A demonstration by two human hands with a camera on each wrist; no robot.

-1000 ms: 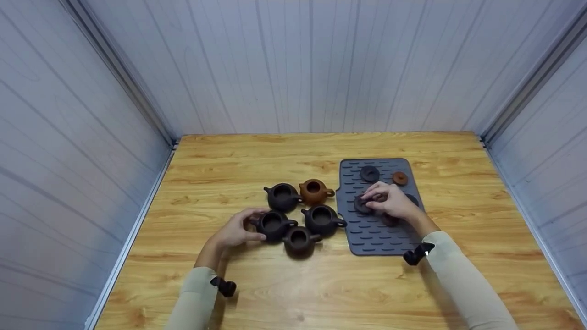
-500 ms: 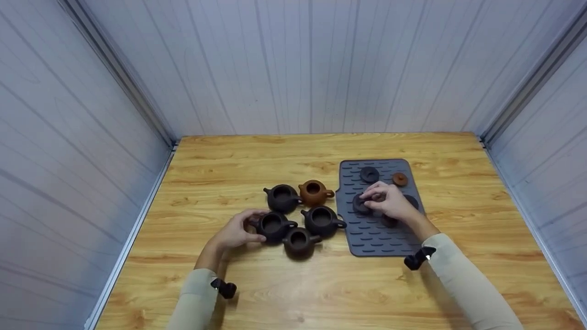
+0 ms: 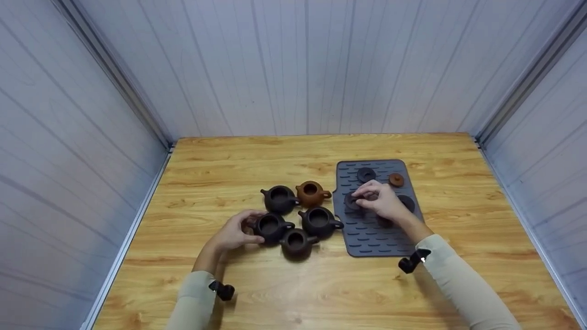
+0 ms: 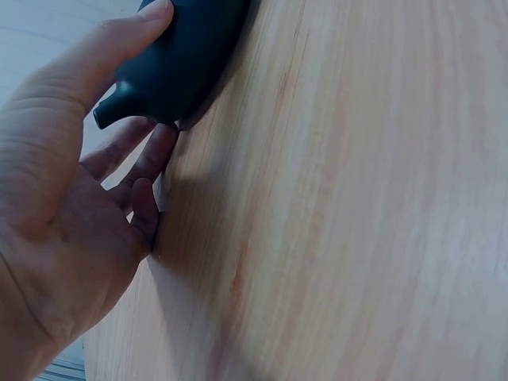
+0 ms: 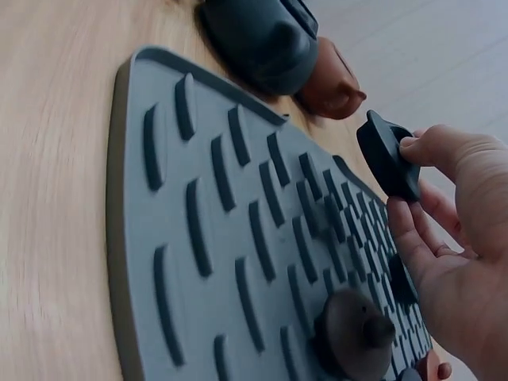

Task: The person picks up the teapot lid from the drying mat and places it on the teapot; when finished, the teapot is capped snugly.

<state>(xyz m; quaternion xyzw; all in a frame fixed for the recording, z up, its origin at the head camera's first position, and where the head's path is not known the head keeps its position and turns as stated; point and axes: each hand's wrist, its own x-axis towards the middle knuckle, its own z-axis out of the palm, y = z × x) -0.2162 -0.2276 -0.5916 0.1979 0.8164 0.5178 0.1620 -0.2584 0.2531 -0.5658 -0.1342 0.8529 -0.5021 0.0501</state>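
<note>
My left hand (image 3: 231,232) holds a small black teapot (image 3: 270,228) by its spout side, thumb in front and fingers behind. In the left wrist view the thumb lies on the pot's body (image 4: 186,59), near its short spout (image 4: 117,105). My right hand (image 3: 384,201) pinches a black teapot lid (image 5: 386,155) between thumb and fingers, tilted and raised over the grey ridged mat (image 5: 147,262). Several lidless pots stand close by: another black one (image 3: 279,200), an orange one (image 3: 310,194), a dark one (image 3: 318,223) and a brown one (image 3: 296,245).
On the mat lie a black lid (image 3: 366,175), an orange lid (image 3: 396,179) and a dark lid (image 3: 407,202). A brown lid (image 5: 357,337) sits under the right hand. The wood table (image 3: 293,293) ends at panelled walls (image 3: 284,68) behind and at both sides.
The right hand has shifted slightly left with the black lid pinched in it. The left hand stays at its teapot. The whole head view has shifted a little.
</note>
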